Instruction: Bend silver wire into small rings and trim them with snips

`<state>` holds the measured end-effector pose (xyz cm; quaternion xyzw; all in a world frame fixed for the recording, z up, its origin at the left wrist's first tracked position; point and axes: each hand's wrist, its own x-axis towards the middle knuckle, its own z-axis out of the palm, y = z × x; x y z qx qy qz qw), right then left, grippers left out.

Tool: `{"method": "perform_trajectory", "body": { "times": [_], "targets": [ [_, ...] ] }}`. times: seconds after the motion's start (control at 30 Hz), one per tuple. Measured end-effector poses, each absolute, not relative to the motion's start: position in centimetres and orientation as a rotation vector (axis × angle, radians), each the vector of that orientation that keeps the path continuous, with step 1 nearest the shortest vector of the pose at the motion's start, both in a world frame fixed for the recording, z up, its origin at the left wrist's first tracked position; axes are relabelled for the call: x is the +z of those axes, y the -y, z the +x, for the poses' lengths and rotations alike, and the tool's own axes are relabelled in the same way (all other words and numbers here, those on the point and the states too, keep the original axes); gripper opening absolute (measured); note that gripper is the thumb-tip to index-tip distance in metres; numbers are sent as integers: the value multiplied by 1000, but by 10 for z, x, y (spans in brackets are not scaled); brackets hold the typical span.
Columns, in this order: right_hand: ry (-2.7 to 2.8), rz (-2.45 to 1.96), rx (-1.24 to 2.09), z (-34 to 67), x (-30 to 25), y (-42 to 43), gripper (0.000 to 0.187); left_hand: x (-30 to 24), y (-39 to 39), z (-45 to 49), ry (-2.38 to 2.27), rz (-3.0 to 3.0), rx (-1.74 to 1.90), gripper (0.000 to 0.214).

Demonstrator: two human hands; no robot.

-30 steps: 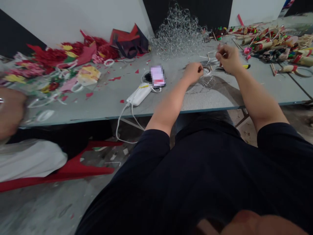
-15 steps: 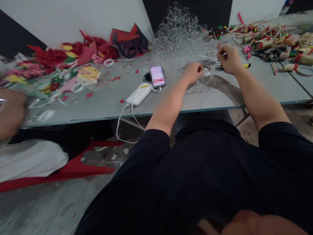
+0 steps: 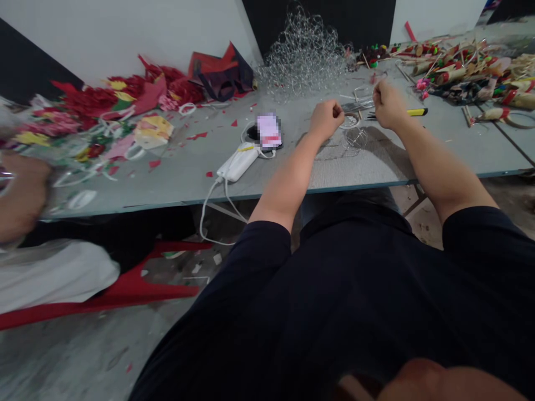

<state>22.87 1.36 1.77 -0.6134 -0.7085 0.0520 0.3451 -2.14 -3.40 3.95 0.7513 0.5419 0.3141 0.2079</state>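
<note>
Over the table, my left hand [image 3: 327, 119] is closed, thumb and fingertips pinched together. Opposite it, my right hand [image 3: 390, 106] is also closed in a pinch. Thin silvery wire [image 3: 358, 104] shows between the two hands, too fine to trace all the way to the fingertips. Just beside my left fingers lies a pale ring-shaped roll [image 3: 349, 120]. A small loose coil of wire [image 3: 356, 140] sits on the table in front of it. The yellow handle of a tool [image 3: 417, 112] sticks out to the right of my right wrist.
A large heap of tangled wire [image 3: 305, 58] stands at the back. Left of me are a phone [image 3: 270, 131], a white power strip [image 3: 238, 161] with cables, and red paper flowers [image 3: 83, 103]. Bamboo pieces [image 3: 453, 75] crowd the right. Another person's arm [image 3: 25, 192] is at far left.
My left hand has shifted slightly left and my right hand has tilted a little, both still pinched. More of the yellow tool handle shows. The other person's arm has moved slightly.
</note>
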Motion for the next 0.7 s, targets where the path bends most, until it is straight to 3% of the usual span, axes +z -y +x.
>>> {"method": "perform_trajectory", "body": {
  "times": [0.13,0.43,0.7],
  "targets": [
    [1832,-1649,170,226,17,-13,46,37,28,-24,-1544,2143,853,10],
    [1701,-1718,215,218,15,-16,49,37,20,-26,-1511,2428,750,29],
    [1741,-1682,234,225,18,-19,44,55,55,-16,-1550,2131,809,23]
  ]
}}
